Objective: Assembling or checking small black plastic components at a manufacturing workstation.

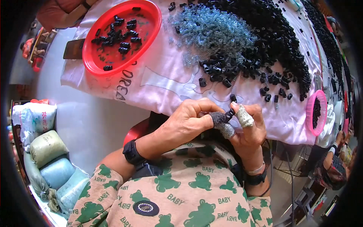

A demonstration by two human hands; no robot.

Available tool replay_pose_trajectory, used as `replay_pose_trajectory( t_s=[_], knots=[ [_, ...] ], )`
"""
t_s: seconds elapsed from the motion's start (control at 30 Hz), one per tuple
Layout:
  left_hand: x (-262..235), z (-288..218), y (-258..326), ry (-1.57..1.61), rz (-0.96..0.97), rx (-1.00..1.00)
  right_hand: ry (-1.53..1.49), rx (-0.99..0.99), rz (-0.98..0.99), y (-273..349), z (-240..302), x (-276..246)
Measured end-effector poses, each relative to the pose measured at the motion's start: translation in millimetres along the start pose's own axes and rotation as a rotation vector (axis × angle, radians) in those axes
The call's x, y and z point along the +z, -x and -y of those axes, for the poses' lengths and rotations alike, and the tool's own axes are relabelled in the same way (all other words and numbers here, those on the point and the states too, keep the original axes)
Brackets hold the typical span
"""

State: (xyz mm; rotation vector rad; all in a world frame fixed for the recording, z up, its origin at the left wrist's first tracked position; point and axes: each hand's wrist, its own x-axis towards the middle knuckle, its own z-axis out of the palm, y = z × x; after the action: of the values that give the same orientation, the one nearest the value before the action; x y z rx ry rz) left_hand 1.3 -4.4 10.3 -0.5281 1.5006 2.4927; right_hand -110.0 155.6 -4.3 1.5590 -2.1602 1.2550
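Small black part (229,114) half-hidden between hands' fingertips (218,118)

Stuffed woven sacks, white (34,117), olive-green (47,147) and pale blue (56,172), lie stacked on the floor at the far left, touching one another.

My left hand (189,121) and right hand (247,126) meet fingertip to fingertip, pinched closed, forearms entering from six o'clock.

Both hands meet: left hand (188,120) and right hand (249,126) pinch a small black clip (229,113). Black pieces (272,49) heaped just beyond the fingers
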Motion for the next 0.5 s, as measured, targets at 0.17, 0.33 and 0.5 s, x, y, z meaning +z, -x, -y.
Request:
replay_pose_trajectory(
  t_s=[0.17,0.33,0.5],
  knots=[
    [-1.3,-2.5,-1.5,-0.093,-0.008,0.008,-0.052,0.013,0.068,1.5,0.0,-3.4],
    [-1.8,4.8,-2.1,-0.102,-0.026,0.097,-0.034,0.025,0.212,-0.9,3.9,-7.2],
    [-3.3,4.6,-2.6,-0.162,-0.011,0.109,-0.005,0.002,0.225,0.5,3.6,-7.4]
  ],
)
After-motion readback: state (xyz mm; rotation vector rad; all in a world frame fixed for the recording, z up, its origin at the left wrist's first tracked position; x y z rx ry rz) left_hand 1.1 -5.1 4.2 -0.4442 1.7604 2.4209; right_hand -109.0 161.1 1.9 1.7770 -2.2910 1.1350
